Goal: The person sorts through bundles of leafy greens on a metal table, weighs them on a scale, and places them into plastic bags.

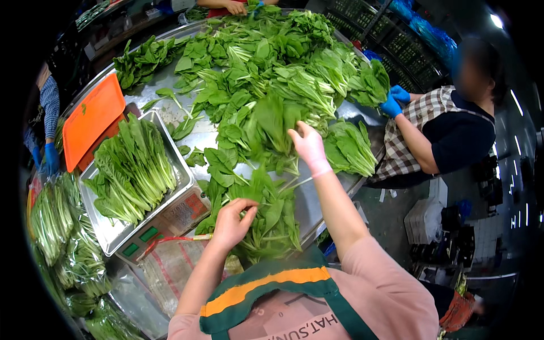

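Note:
My right hand (309,146), in a thin pale glove, is at a blurred bunch of leafy greens (275,123) over the big pile; the fingers are bent around its stem side, and whether they grip it is unclear. My left hand (236,221) hovers with curled fingers over loose greens (272,219) at the near table edge; blurred leaves lie by its fingertips, and I cannot tell whether it holds any. To the left, a bundle of greens (134,170) lies in the metal tray (111,242) of a digital scale (170,223).
An orange plastic basket (95,119) stands behind the scale. Bagged greens (63,229) lie at far left. A co-worker at right, in blue gloves (391,104), holds greens (370,85). Other people's hands show at the far edge and left. Leaves cover much of the metal table (199,138).

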Action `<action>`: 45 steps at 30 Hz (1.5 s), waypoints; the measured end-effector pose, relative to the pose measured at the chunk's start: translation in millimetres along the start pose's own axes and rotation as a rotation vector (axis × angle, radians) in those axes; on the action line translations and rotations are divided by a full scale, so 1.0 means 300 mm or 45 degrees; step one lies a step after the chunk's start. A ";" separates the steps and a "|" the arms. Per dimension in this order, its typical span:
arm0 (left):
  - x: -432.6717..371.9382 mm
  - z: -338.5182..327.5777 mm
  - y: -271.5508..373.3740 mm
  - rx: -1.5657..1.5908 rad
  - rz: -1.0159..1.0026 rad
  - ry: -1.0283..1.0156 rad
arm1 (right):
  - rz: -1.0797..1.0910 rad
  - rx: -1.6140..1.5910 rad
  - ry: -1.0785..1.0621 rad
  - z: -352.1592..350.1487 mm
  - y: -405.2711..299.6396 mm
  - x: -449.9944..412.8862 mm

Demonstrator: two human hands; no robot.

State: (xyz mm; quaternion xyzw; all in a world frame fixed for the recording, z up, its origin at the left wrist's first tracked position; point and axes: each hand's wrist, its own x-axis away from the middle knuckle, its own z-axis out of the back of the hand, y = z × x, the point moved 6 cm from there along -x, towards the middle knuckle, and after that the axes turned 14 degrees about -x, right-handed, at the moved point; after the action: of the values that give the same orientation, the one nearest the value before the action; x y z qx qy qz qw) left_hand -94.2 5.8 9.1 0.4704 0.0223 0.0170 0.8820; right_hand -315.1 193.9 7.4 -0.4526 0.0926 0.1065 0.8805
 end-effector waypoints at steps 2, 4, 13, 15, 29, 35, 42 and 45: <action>-0.015 0.005 0.020 0.004 -0.015 -0.022 | -0.019 -0.332 0.144 0.039 0.006 0.029; -0.001 0.000 0.004 -0.015 -0.019 -0.038 | -0.037 -0.279 0.137 0.047 -0.022 0.087; 0.008 -0.066 0.032 0.058 -0.079 -0.136 | 0.055 0.436 -0.114 -0.101 0.046 0.138; 0.023 -0.058 0.009 0.086 -0.008 -0.133 | 0.031 0.187 0.041 -0.040 -0.005 0.134; 0.029 -0.056 -0.040 0.329 0.191 -0.147 | 0.064 0.083 -0.049 -0.087 -0.007 0.151; 0.007 -0.034 -0.081 0.663 0.327 0.052 | -0.688 -1.091 -0.262 -0.036 -0.103 0.193; -0.062 0.022 -0.047 0.403 0.235 0.486 | -0.650 -1.531 -0.684 -0.139 -0.233 0.416; -0.063 0.001 -0.086 0.343 0.258 0.149 | -0.705 -1.621 -0.521 -0.148 -0.217 0.419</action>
State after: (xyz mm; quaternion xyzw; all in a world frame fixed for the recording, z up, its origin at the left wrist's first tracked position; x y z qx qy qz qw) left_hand -112.8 -9.7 -11.8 0.5823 0.0283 0.1298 0.8020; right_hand -179.7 133.7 0.1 -0.8555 -0.2720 -0.0044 0.4406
